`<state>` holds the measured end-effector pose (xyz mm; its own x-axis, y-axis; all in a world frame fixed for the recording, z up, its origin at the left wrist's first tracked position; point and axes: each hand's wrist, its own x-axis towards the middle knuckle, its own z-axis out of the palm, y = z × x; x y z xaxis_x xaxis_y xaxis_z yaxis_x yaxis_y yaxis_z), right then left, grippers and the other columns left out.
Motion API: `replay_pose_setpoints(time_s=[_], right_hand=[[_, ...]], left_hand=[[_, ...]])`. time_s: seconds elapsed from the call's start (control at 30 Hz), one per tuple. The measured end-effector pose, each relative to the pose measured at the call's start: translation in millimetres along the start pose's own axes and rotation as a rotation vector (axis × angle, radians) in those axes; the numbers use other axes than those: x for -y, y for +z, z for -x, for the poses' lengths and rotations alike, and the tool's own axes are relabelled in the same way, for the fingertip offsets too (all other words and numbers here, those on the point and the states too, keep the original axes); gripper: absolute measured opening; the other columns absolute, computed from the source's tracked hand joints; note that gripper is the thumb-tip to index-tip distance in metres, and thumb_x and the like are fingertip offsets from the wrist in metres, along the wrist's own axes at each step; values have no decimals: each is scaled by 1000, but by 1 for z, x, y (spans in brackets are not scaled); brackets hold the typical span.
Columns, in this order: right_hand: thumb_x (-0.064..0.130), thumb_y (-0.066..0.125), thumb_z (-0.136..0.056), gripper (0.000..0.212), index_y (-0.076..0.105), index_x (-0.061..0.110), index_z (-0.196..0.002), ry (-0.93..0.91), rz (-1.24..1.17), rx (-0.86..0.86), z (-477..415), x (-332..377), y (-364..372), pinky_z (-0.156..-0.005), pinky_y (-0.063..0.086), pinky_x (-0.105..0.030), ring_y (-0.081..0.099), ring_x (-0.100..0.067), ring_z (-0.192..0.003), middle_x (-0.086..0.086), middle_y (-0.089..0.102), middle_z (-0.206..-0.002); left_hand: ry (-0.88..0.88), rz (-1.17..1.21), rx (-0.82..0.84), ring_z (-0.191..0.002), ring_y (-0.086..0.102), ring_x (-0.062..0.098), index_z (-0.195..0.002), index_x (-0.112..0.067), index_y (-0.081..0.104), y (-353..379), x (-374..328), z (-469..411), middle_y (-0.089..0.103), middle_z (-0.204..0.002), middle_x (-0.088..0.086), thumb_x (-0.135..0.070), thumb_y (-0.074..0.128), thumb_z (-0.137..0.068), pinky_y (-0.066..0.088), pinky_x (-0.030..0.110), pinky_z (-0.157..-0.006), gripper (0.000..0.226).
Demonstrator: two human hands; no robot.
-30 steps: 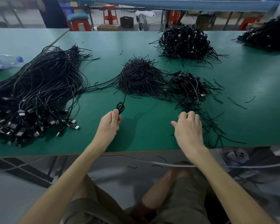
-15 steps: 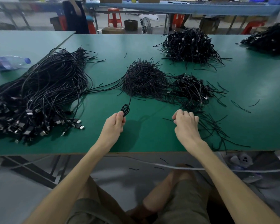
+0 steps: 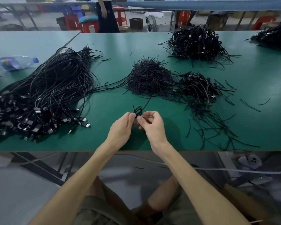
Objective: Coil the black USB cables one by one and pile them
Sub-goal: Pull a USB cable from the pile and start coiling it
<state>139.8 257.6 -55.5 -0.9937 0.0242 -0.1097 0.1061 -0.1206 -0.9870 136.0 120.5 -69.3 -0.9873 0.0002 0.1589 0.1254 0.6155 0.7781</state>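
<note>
Small coiled black cable (image 3: pixel 137 110) pinched in left hand (image 3: pixel 122 127) fingertips, looping just above them, right hand (image 3: pixel 150 125) fingers curled, pinching beside it, over green table (image 3: pixel 113 140)

The whole flat tabletop (image 3: pixel 152 46) was plain green, no pattern at all. The big loose heap of USB cables (image 3: pixel 55 88) on it was solid black, with shiny silver metal plugs (image 3: pixel 87 125) at the near end. The small coiled cable (image 3: pixel 137 111) was black too, same as the bristly pile of short ties (image 3: pixel 149 77). The clear plastic bottle (image 3: pixel 15 62) had a blue cap. The plastic stools (image 3: pixel 120 13) in back were red, and the cloth shorts (image 3: pixel 96 208) were olive.
</note>
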Motion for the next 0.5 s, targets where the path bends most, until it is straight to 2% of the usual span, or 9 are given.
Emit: replay_pose_setpoints(time_s=[0.1,0.17,0.27,0.4,0.5], right_hand=[[9,73,-92,28,51,7,-110,-32,-59,4,0,-4,-3,-67,53,-20,63,-10,-69,-13,70,-98],[11,75,-90,32,52,6,-111,-43,-75,-3,0,-4,-4,-65,52,-21,64,-13,-72,-13,69,-97],[15,78,-88,34,55,6,-110,-53,-79,-2,0,-5,-3,-63,51,-21,65,-15,-75,-8,67,-94],[18,81,-85,34,58,13,-109,-60,-80,81,1,-6,-2,-65,51,-20,66,-11,-83,-1,69,-92],[13,81,-85,37,58,19,-114,-58,-96,187,1,-6,-4,-69,52,-22,67,-7,-83,7,72,-87]], left_hand=[[11,-36,11,-73,57,21,-82,-18,49,1,-1,1,59,-74,-7,-54,27,-105,46,43,-71,48],[18,-53,11,-76,60,19,-83,-22,51,1,-2,1,63,-76,-8,-59,24,-103,47,41,-73,51],[30,38,16,-67,55,6,-75,-29,52,-1,-2,0,62,-72,-20,-47,30,-108,43,35,-67,43],[-48,334,26,-59,37,14,-68,-11,48,-4,-2,-3,44,-61,-7,-41,41,-98,31,36,-59,43],[-103,464,30,-49,34,7,-65,-20,51,-7,-3,-1,41,-54,-12,-32,41,-100,30,22,-48,39]])
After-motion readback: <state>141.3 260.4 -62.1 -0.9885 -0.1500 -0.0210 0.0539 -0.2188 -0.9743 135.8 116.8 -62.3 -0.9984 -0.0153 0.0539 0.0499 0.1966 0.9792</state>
